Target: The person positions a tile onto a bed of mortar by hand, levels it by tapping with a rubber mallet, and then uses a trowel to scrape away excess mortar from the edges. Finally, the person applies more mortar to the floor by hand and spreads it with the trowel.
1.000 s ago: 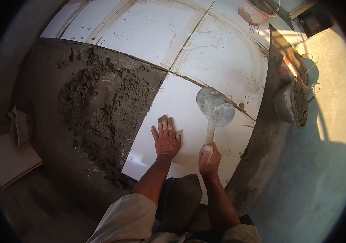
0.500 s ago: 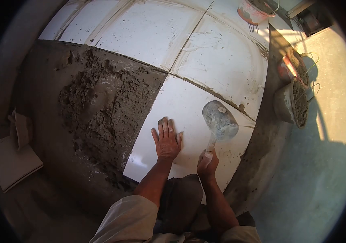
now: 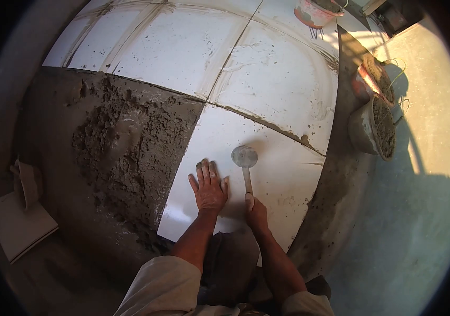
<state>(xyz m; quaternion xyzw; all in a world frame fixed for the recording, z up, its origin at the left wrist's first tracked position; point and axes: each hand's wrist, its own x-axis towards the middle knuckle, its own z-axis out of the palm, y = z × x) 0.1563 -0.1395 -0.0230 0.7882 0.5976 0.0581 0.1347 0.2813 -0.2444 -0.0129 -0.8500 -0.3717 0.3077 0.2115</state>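
My left hand (image 3: pixel 210 189) lies flat with fingers spread on a white floor tile (image 3: pixel 277 163), near its left edge. In my right hand (image 3: pixel 257 215) is the handle of a rubber mallet (image 3: pixel 244 156), with its round grey head over the middle of the same tile. The tile borders other white tiles (image 3: pixel 272 68) at its far edge, with a mortar-filled joint between them. To its left spreads a rough bed of wet grey mortar (image 3: pixel 130 137).
Two mortar-filled buckets, a grey one (image 3: pixel 371 129) and a red one (image 3: pixel 368 81), lean together on the right. Another reddish bucket (image 3: pixel 317 13) stands on the far tiles. At the left, a stack of tiles (image 3: pixel 22 226) lies beside a bucket-like container (image 3: pixel 27 184).
The mallet has swung left and down towards the tile's middle, its head now turned face-on. My left hand stays flat on the tile. The whole view has shifted slightly.
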